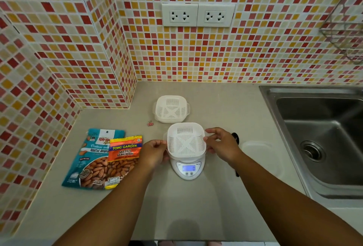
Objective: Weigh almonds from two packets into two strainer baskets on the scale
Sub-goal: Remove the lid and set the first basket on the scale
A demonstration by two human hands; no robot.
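Now, strainer basket (185, 140) on scale (187, 169), left hand (155, 152) and right hand (221, 143) gripping its sides

Even, bright overhead light is filling the frame; soft shadows are falling toward 6 o'clock on the counter (196, 206). Wide-angle distortion is bending the tiled wall (59, 39) at 9 and 3. Focus is holding sharp.
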